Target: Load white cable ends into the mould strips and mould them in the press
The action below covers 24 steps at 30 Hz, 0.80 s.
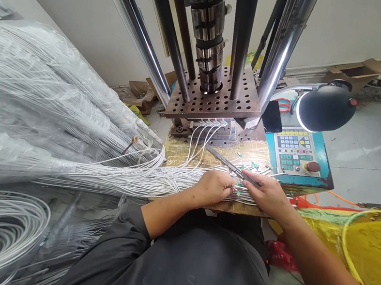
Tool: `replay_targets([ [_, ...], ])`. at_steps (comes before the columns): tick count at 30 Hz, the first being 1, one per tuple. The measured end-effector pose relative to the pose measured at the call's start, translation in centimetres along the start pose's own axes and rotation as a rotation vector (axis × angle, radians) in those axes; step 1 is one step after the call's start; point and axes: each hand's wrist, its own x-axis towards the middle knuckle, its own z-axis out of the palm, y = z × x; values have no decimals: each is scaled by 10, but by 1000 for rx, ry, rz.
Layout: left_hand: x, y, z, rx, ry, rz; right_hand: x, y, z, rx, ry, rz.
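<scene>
My left hand (214,187) is closed on the end of a white cable with a green tip, above the cable bundle (146,181) along the table's front. Just right of it, my right hand (268,193) is wrapped round long metal tweezers (226,162), which point up and left toward the machine. Both hands nearly meet at the green tip (239,185). Several white cables curve up from the bundle into a fixture (215,126) under the perforated press plate (215,103).
Plastic-wrapped cable bundles (38,86) fill the left side, with a cable coil (13,229) below them. A lit lamp (329,108) hangs over the control panel (295,153) at the right. A black phone (273,117) and red-handled scissors (283,105) lie behind the panel.
</scene>
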Motion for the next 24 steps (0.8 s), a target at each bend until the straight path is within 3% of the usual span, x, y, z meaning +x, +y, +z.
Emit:
replay_targets([
  [7,1,3,4,-26,35,-27,1,5,2,6,-10,-8],
  [12,6,0,8,-166,78,-40,3,11,0,9,-35,18],
  [17,11,-12,-2,-467,104,-42,2,6,-5,-32,-64,77],
  [21,14,-23,-8,-786,219,-253,0,0,-6,-78,-65,117],
  [24,13,-25,-3,-1024,246,-342,-1,-2,-7,-87,-52,144],
])
